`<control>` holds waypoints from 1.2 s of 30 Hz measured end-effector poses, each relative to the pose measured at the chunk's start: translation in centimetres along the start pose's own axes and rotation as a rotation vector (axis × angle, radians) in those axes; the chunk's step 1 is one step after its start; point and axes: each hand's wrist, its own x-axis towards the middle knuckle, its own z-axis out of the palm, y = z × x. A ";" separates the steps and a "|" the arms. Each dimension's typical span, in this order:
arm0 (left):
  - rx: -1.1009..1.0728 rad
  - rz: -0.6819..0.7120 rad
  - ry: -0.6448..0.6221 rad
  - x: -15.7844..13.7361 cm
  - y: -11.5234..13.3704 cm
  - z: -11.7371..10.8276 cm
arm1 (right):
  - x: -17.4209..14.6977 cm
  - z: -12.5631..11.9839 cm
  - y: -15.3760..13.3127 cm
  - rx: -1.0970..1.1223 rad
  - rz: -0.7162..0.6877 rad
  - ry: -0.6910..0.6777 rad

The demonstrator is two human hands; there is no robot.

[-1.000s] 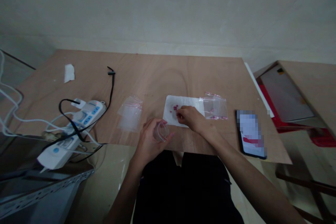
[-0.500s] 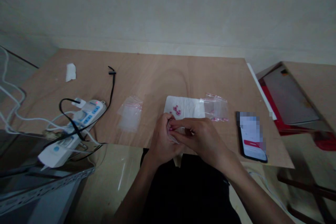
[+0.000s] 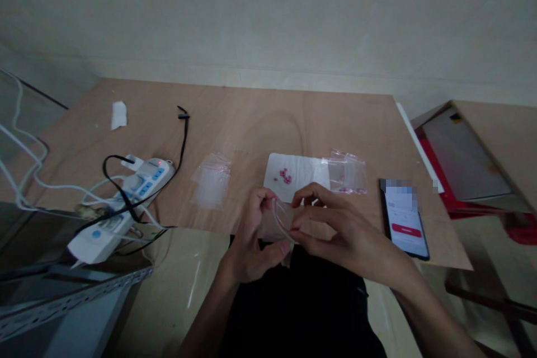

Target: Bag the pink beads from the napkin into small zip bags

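Note:
Between my hands, at the table's near edge, is a small clear zip bag [image 3: 274, 222] with its mouth facing me. My left hand [image 3: 254, 243] grips its left side, thumb below and fingers above. At its right edge the fingertips of my right hand [image 3: 333, 226] pinch the rim. What lies inside the bag is too unclear to tell. Just beyond, a white sheet [image 3: 308, 170] carries several small pink-red beads [image 3: 285, 177]. Several clear zip bags [image 3: 347, 173] overlap its right end, with some pink-red pieces showing in them.
More clear zip bags [image 3: 213, 182] lie to the left on the wooden table [image 3: 247, 117]. A white power strip [image 3: 146, 179] with tangled cables sits at the left edge. On the right rests a phone [image 3: 405, 218]. A scrap of white paper [image 3: 119, 115] is at the back left.
My right hand has drawn back from the bag's mouth to its right edge. My left hand has opened out around the bag, which now shows more fully.

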 end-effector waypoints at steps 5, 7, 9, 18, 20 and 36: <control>-0.149 -0.009 0.132 0.0 -0.1 0.1 | -0.2 1.4 -0.1 0.106 -0.005 0.084; -0.192 -0.021 0.203 0.4 0.0 0.2 | -0.2 1.6 0.1 0.160 0.028 0.142; -0.129 -0.056 0.305 0.8 0.5 0.2 | -0.1 1.5 0.4 0.205 0.073 0.208; 0.162 -0.009 0.374 1.5 2.0 -0.5 | -0.1 1.8 1.7 0.389 0.189 0.466; 0.177 0.020 0.356 1.3 1.9 -0.6 | -0.2 1.9 1.8 0.423 0.215 0.485; -0.130 -0.100 0.498 2.2 0.3 1.6 | 1.0 3.1 3.0 0.626 0.315 0.522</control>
